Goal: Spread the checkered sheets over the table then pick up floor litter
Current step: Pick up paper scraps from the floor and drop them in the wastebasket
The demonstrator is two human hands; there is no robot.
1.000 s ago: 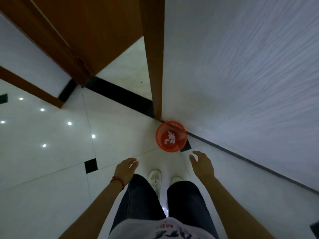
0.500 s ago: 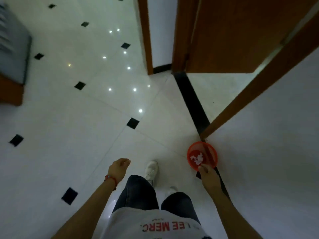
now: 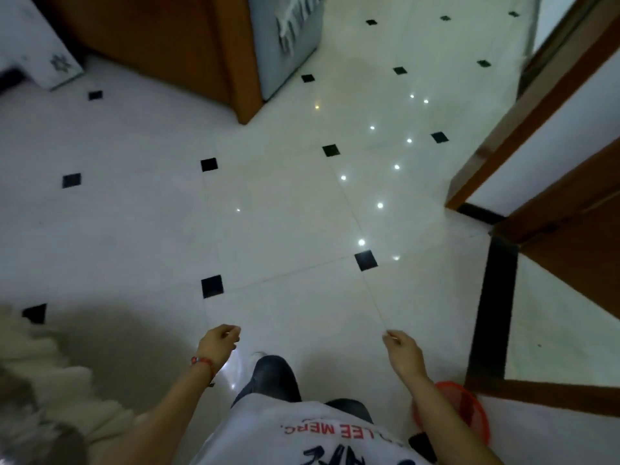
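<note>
Neither grip seems to hold anything: left hand [image 3: 218, 342] and right hand [image 3: 404, 354] hang loosely curled.

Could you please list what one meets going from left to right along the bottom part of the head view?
Pale fluffy rug → left hand → dark trouser knee → right hand → red mesh basket → black floor strip.

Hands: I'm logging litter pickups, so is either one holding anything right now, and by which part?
Nothing is held. The left hand and the right hand both hang loosely curled over the floor, no litter in either.
</note>
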